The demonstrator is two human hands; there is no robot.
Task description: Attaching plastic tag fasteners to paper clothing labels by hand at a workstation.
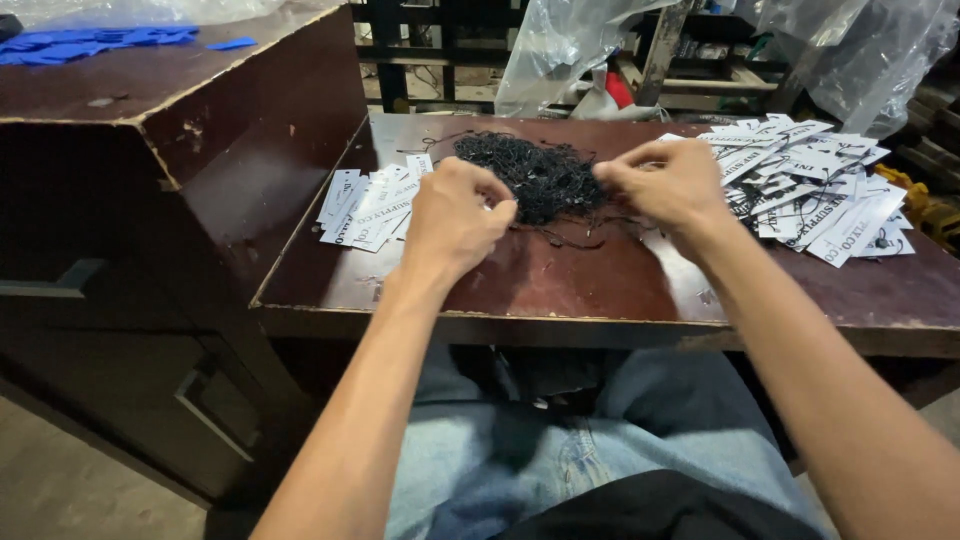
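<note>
At frame centre, the left hand (452, 215) and right hand (668, 185) pinch strands from the tangled heap of thin black strings (535, 175) on the brown table (560, 280). Likely separating one loop; next needs a clean pull.

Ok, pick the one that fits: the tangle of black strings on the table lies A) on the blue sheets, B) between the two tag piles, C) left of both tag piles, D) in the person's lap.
B: the tangle of black strings sits between the left tag pile and the right tag pile, with the left hand and right hand at its edges.
</note>
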